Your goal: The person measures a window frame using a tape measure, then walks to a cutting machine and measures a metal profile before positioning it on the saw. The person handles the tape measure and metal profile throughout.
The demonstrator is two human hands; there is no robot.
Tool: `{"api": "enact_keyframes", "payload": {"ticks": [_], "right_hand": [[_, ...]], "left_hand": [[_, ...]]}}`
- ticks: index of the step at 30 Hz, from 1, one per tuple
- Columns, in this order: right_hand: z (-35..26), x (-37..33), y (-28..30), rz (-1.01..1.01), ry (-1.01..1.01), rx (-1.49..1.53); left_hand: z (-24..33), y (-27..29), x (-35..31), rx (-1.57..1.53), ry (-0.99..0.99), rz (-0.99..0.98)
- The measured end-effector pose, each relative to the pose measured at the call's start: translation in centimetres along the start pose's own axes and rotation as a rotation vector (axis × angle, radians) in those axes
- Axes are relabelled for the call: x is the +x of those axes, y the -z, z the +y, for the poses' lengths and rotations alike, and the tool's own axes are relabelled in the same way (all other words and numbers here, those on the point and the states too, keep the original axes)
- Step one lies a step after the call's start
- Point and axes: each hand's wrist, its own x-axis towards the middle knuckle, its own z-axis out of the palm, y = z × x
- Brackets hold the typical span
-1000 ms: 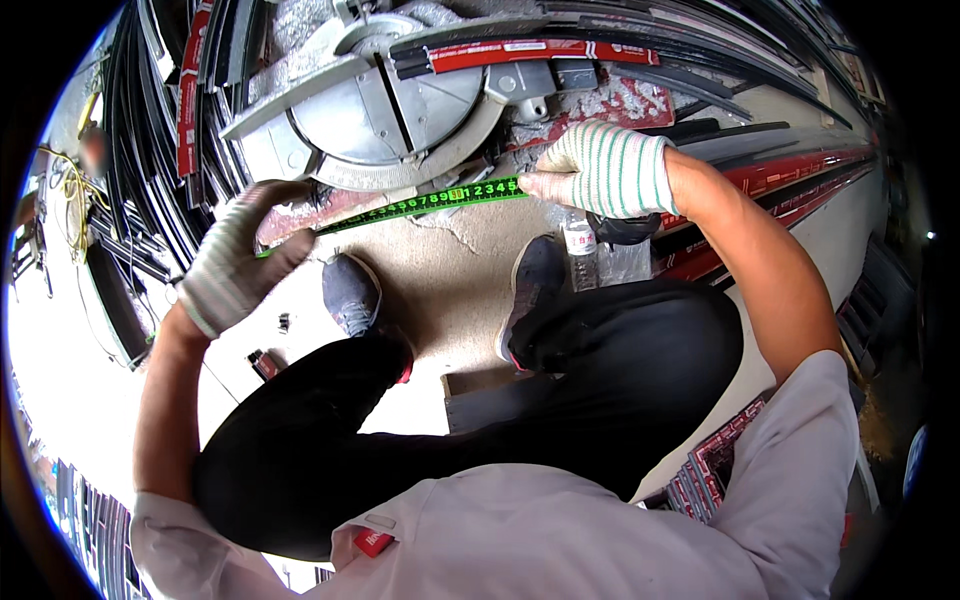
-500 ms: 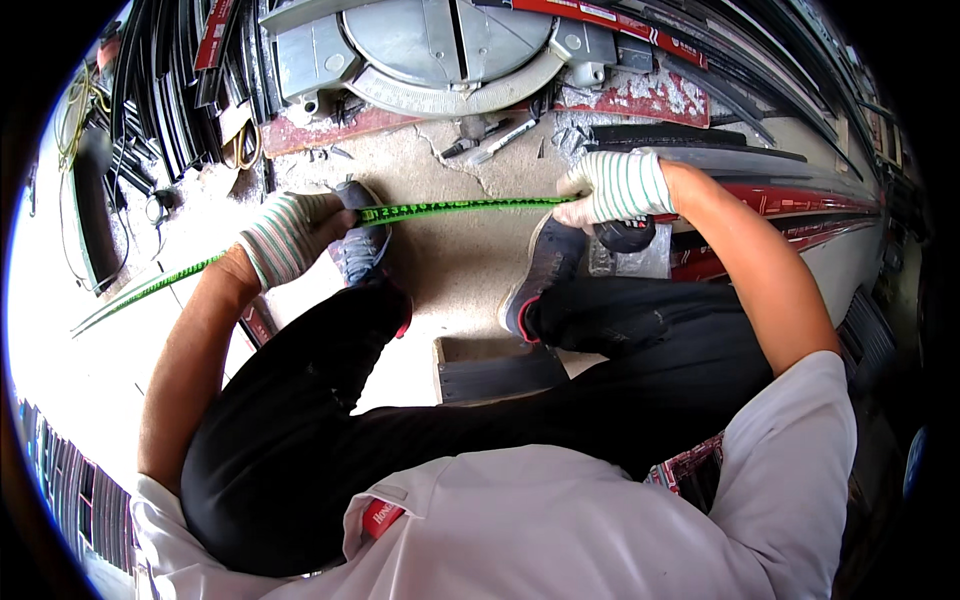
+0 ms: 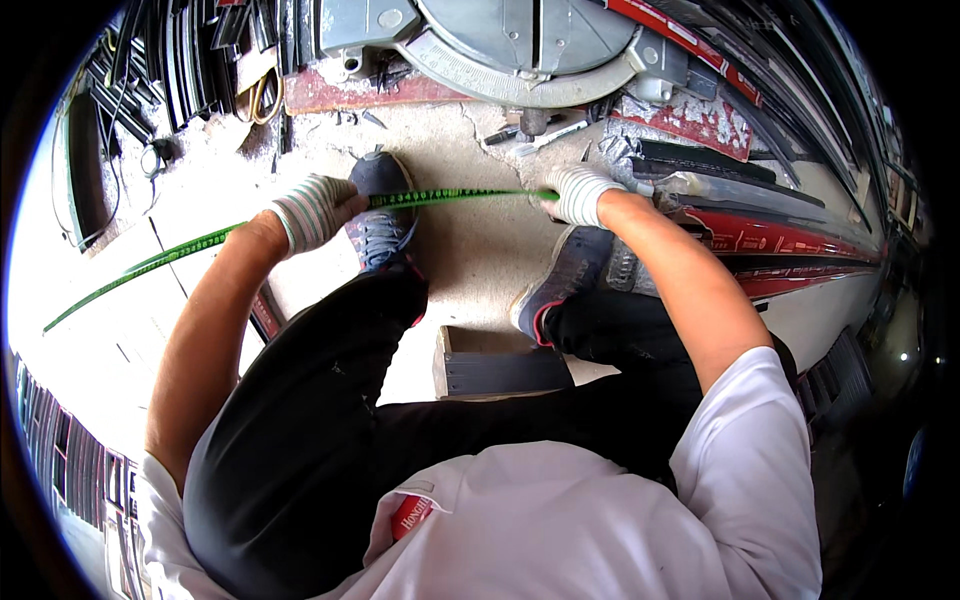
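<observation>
A green tape measure [image 3: 460, 195] is pulled out flat between my gloved hands, above my shoes. My left hand [image 3: 312, 212], in a striped white work glove, is closed on the blade beside the left shoe [image 3: 380, 200]. From that hand the tape's loose end runs out to the left over the pale floor. My right hand [image 3: 577, 193], gloved the same way, grips the tape at the other side, above the right shoe [image 3: 568, 275]. The tape's case cannot be made out under the right hand.
A grey saw base with a round turntable [image 3: 530, 35] stands ahead. Dark profile strips [image 3: 185, 70] are stacked at the far left, red and black lengths [image 3: 770, 232] at the right. A marker pen [image 3: 550, 137] lies before the saw. Between my legs sits a small box-like block [image 3: 505, 365].
My right hand has moved left, closer to the left hand, and the stretch of tape between them is shorter. The view has shifted, so the saw base appears further right.
</observation>
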Motion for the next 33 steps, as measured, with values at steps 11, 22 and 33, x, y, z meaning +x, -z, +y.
{"api": "enact_keyframes", "payload": {"ticks": [11,22,33], "right_hand": [[-1.1,-1.9,-4.7,0.673,-0.233,-0.178],[2.7,-1.7,-5.7,0.579,-0.119,-0.037],[4.7,-3.6,-2.9,0.414,-0.023,0.075]], "left_hand": [[-1.4,0.5,0.7,0.035,0.079,-0.002],[-2.7,0.3,0.9,-0.001,0.12,0.014],[-3.4,0.6,0.8,-0.038,0.108,-0.014]]}}
